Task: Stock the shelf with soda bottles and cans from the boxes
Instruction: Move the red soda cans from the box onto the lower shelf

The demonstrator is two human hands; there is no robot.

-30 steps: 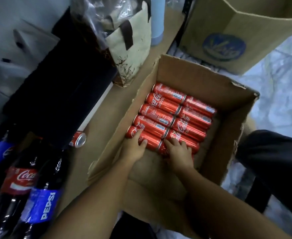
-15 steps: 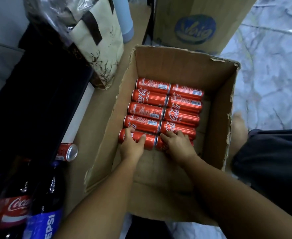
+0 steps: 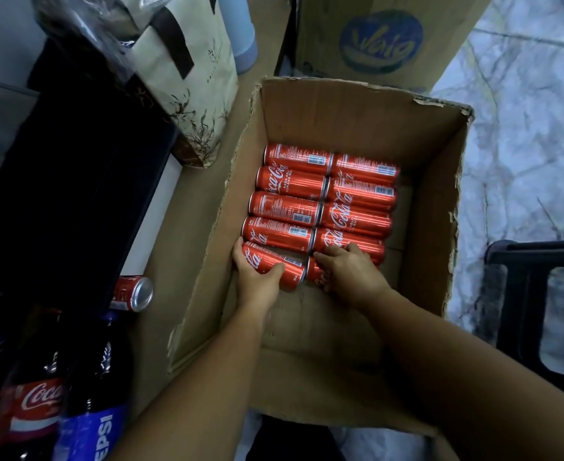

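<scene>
Red slim aluminium cola cans (image 3: 320,201) lie on side in two columns, packed toward far wall of open brown cardboard box (image 3: 357,111). Left hand (image 3: 257,281) curls round near-left can (image 3: 274,262). Right hand (image 3: 353,271) curls over near-right can (image 3: 315,274), which is mostly hidden. Probably full, so weighty and rigid, with smooth, slippery wall. Best hold: mid-body, thumb opposite fingers.

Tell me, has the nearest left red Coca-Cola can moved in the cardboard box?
Yes: the red Coca-Cola can in the left hand has tilted, right end swinging away from the neighbouring row.

small shop stockroom, soda cartons (image 3: 357,104), marble floor (image 3: 523,128)
</scene>
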